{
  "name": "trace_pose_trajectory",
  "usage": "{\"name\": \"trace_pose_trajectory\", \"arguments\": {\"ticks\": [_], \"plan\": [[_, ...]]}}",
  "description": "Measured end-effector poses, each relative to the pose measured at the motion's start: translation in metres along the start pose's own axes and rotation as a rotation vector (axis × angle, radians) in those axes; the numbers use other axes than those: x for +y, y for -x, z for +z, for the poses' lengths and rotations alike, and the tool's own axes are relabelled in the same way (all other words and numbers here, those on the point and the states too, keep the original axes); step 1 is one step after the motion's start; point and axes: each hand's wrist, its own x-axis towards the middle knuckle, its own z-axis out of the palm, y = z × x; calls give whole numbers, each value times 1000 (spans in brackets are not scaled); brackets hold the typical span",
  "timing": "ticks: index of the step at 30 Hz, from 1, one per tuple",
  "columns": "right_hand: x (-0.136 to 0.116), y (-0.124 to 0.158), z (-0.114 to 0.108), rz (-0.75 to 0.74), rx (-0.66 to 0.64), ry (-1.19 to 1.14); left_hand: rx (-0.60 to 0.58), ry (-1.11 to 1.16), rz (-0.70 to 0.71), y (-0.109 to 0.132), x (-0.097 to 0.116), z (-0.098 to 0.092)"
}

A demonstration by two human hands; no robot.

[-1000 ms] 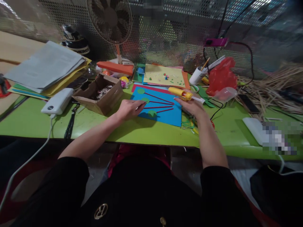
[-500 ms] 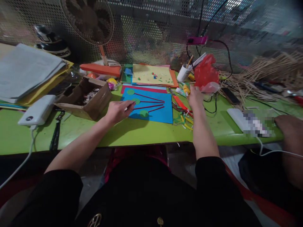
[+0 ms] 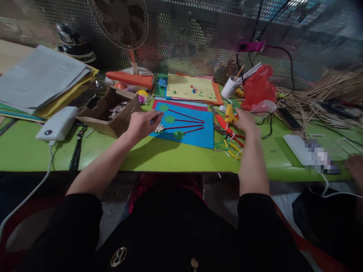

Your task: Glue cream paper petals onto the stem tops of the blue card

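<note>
My left hand (image 3: 143,124) is closed in a pinch above the left edge of a blue sheet (image 3: 198,138). Something small and dark shows at its fingertips, too small to name. On the sheet lie green paper discs (image 3: 169,119) with dark red sticks (image 3: 189,120) running right from them. A pale, petal-shaped piece (image 3: 159,128) sits at the end of one stick, just beside my left hand. My right hand (image 3: 246,120) is closed around a yellow glue gun (image 3: 229,113), right of the sheet. Below the gun are pliers with yellow handles (image 3: 234,150).
An open cardboard box (image 3: 113,113) stands left of the sheet. Behind are a fan (image 3: 119,22), a cream sheet (image 3: 181,85) and a white cup (image 3: 229,87). A red plastic bag (image 3: 259,88) and thin sticks (image 3: 320,94) lie right. Another person's hand (image 3: 354,168) is at far right.
The view has shifted, so things sit farther right. My left hand has drawn back slightly, uncovering the pale petal-shaped piece. The glue gun in my right hand is raised and turned more upright.
</note>
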Motion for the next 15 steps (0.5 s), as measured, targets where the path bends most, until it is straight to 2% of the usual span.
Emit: {"name": "trace_pose_trajectory", "arguments": {"ticks": [2,4,8,10,12,15], "plan": [[-1,2,-6,57,-19,26,-29,65,-61,-2,-3,-4],[-7,5,-13,45,0,28,-62,149,-109,-1,-5,-6],[-39,9,-16,-16,186,-144,-126,217,-100,6,-7,-9],[-63,8,-10,-77,126,-255,-165,211,-93,11,-7,-13],[-85,1,-2,-149,-6,-322,-219,266,-132,15,-7,-18],[-104,-21,8,-210,-144,-239,-387,481,-259,21,-11,-26]]}}
